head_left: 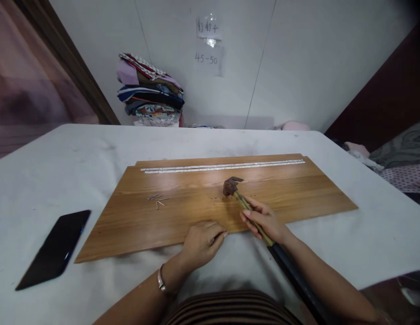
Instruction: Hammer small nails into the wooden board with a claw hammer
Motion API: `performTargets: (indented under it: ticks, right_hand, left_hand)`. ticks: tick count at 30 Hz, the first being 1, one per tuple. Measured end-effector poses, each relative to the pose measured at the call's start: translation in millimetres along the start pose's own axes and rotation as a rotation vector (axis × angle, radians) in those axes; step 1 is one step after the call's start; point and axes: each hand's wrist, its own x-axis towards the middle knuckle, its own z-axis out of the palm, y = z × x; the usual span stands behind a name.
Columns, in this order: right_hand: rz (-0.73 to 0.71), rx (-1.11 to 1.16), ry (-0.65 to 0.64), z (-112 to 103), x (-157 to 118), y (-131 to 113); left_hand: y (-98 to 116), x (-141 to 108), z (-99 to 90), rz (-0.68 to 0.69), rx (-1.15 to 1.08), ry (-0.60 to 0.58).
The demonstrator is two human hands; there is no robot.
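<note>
My right hand (264, 220) grips a claw hammer (230, 186) by the yellowish part of its handle. The rusty head hovers over or rests on a wooden board (192, 189); I cannot tell which. The handle's black lower end runs back under my right forearm. At the board's near edge lies my left hand (203, 243), its fingers curled and closed. Whatever they may hold is hidden. Several loose nails (160, 201) lie on the board to the left. A row of small dark spots, perhaps nail heads, shows near the hammer head.
Two white measuring strips (223, 167) run along the board's far side. A black phone or tablet (56, 248) lies on the white table (365, 234), left of the board. Folded clothes (152, 92) are stacked behind the table, by a wall with paper notes (209, 59).
</note>
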Motion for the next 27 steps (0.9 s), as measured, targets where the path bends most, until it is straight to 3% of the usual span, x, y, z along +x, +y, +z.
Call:
performTargets:
  ticks: [27]
  right_hand:
    - [-0.043, 0.043, 0.100, 23.2, -4.4, 1.2]
  left_hand:
    - [-3.4, -4.0, 1.2, -0.009, -0.061, 0.024]
